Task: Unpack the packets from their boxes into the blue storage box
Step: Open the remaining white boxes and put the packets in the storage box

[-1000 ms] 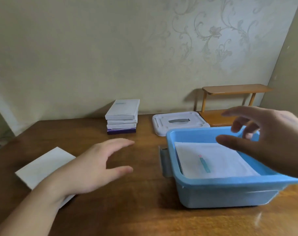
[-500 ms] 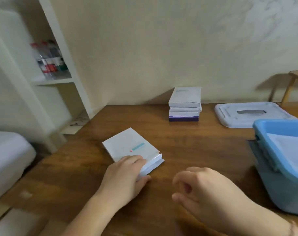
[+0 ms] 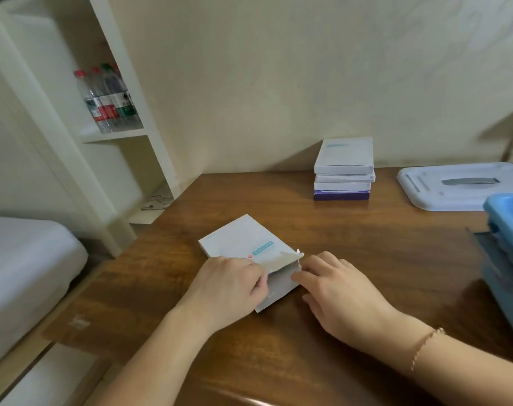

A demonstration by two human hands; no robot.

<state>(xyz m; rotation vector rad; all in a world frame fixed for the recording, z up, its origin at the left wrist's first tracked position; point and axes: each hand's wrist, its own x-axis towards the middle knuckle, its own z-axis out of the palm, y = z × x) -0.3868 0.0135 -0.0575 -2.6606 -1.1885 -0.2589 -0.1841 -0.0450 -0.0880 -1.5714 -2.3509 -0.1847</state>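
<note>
Flat white cardboard box (image 3: pixel 243 241) lies on the glossy wooden tabletop (image 3: pixel 366 247). Left hand (image 3: pixel 228 288) pinches its raised end flap; right hand (image 3: pixel 337 291) presses fingertips against the opened end. Blue plastic storage box (image 3: pixel 507 224) sits far right.

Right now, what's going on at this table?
A person is opening a white box on the table. The left hand lifts its flap while the right hand steadies the open end. More boxes sit stacked by the wall; the blue bin waits at the right, its lid off.
</note>
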